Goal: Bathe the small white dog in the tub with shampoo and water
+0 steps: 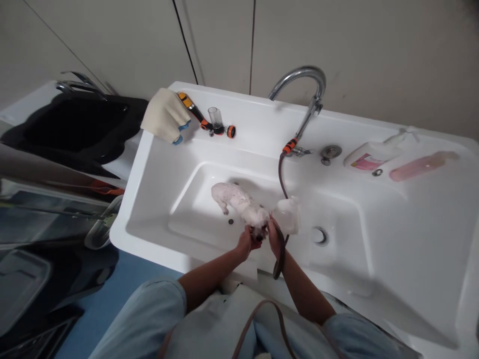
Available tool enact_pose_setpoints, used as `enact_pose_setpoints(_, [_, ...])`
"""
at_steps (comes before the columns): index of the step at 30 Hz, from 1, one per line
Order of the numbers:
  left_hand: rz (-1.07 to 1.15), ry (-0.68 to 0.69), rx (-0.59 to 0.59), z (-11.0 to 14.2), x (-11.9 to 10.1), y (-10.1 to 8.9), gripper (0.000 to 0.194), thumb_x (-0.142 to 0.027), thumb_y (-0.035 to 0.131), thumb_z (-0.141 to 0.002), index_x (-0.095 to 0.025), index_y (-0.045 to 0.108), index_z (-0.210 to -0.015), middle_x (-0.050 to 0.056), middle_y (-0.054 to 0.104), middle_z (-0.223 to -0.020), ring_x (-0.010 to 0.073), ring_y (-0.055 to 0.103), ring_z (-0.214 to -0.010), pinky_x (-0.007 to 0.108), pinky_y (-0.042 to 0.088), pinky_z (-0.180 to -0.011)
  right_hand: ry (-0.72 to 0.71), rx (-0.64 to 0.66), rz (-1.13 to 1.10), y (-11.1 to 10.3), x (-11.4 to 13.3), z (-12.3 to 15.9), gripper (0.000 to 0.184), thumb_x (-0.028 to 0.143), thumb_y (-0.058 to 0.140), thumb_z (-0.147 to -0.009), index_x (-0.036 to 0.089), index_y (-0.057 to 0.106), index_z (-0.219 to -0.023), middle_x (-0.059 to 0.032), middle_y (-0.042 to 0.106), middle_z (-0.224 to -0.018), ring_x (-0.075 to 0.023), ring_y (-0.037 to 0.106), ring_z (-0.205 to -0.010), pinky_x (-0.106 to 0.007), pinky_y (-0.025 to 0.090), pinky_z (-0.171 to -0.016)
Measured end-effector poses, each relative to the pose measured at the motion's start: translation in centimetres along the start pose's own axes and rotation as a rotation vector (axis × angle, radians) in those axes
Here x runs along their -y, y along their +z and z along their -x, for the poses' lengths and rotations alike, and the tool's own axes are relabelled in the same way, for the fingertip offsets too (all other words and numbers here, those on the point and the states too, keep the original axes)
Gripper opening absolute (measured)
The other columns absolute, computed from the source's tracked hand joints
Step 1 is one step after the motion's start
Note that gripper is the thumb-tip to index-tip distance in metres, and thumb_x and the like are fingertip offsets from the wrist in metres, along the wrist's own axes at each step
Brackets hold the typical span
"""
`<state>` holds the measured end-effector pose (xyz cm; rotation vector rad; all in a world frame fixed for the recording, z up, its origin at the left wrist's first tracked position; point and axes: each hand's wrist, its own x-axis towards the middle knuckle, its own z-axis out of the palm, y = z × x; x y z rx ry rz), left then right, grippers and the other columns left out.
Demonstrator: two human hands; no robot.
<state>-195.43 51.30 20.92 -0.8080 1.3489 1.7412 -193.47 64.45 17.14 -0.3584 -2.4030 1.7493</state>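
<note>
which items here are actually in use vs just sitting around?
In use: small white wet dog, left hand, right hand, dark hose, white tub.
Lying about: cream glove, orange-black spray nozzle, white pump bottle, pink bottle.

Left of the faucet [303,80], a cream glove [164,114] and orange-black nozzle [205,122] lie; right of it, a white bottle [370,154] and pink bottle [421,166].

Pale beige panelled wall [355,45] with dark vertical seams behind glossy white moulded tub unit [411,239]; blue floor [112,294] below; black-lined second basin [75,124] at left; even indoor light, soft shadows.
</note>
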Motion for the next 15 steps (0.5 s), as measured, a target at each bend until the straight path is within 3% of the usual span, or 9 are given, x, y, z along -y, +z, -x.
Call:
enact_pose_setpoints(3, [0.107, 0.141, 0.010, 0.8, -1.1, 1.0, 0.056, -0.072, 0.059, -0.096, -0.018, 0.069, -0.101, 0.009, 0.075, -0.088, 0.0185, 0.070, -0.070, 0.032, 0.058, -0.069, -0.019, 0.027, -0.024, 0.3, 1.6, -0.9, 0.066, 0.067, 0.041, -0.101, 0.018, 0.077, -0.128, -0.0188, 0.064, -0.151, -0.0381, 0.051, -0.149, -0.062, 0.035, -0.128])
enact_pose_setpoints(7, [0.100, 0.236, 0.015, 2.0, -1.0, 1.5, 0.058, -0.061, 0.091, -0.069, -0.017, 0.067, -0.098, 0.005, 0.074, -0.084, 0.0176, 0.070, -0.073, 0.032, 0.060, -0.073, -0.167, 0.172, 0.085, 1.1, 3.8, -4.2, 0.045, 0.055, 0.053, -0.100, 0.023, 0.085, -0.103, -0.0130, 0.073, -0.138, -0.0347, 0.052, -0.149, -0.060, 0.023, -0.133])
enact_pose_setpoints(10, [0.115, 0.330, 0.033, 3.0, -0.2, 1.1, 0.062, -0.051, 0.095, -0.062, -0.018, 0.066, -0.105, 0.004, 0.074, -0.087, 0.0165, 0.070, -0.075, 0.031, 0.059, -0.075, -0.226, 0.295, 0.061, 1.4, 4.3, -6.6, 0.032, 0.048, 0.062, -0.094, 0.026, 0.084, -0.086, -0.0095, 0.080, -0.123, -0.0309, 0.064, -0.136, -0.053, 0.036, -0.129])
enact_pose_setpoints(13, [0.140, 0.487, 0.041, 3.8, 0.5, 0.8, 0.080, -0.034, 0.097, -0.054, -0.020, 0.059, -0.123, 0.005, 0.076, -0.102, 0.0164, 0.071, -0.086, 0.028, 0.058, -0.081, -0.066, 0.259, -0.013, 1.3, 3.2, -7.2, 0.036, 0.047, 0.055, -0.096, 0.026, 0.084, -0.091, -0.0099, 0.082, -0.116, -0.0295, 0.074, -0.119, -0.047, 0.054, -0.113])
enact_pose_setpoints(15, [0.177, 0.600, 0.029, 4.1, 0.9, 0.7, 0.102, -0.022, 0.096, -0.049, -0.022, 0.048, -0.138, 0.007, 0.074, -0.118, 0.0168, 0.071, -0.099, 0.027, 0.057, -0.087, 0.109, 0.162, -0.051, 1.1, 2.0, -6.7, 0.047, 0.047, 0.042, -0.098, 0.025, 0.084, -0.107, -0.0121, 0.081, -0.120, -0.0307, 0.077, -0.111, -0.045, 0.062, -0.099])
